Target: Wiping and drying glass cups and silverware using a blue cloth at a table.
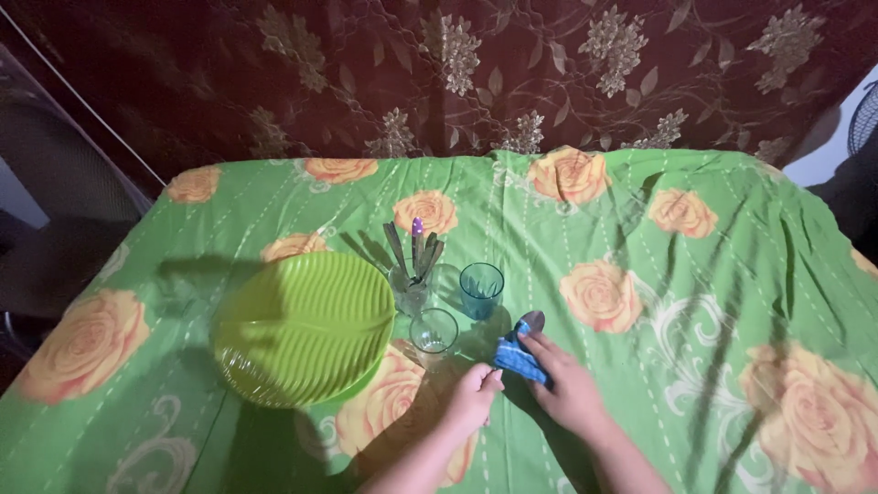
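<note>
Spoon (531, 322) bowl grey, handle wrapped in blue cloth (518, 359), right hand (567, 384) gripping, left hand (473, 400) pinching.

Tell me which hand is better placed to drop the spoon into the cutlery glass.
Probably the right hand: its fingers already rest on the spoon, which is wrapped in the blue cloth. The left hand only pinches the cloth's edge, though it is a little nearer the cutlery glass.

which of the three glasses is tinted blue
The teal-blue glass tumbler, farthest right, is tinted; the clear empty glass and the clear glass holding cutlery are colourless.
</note>
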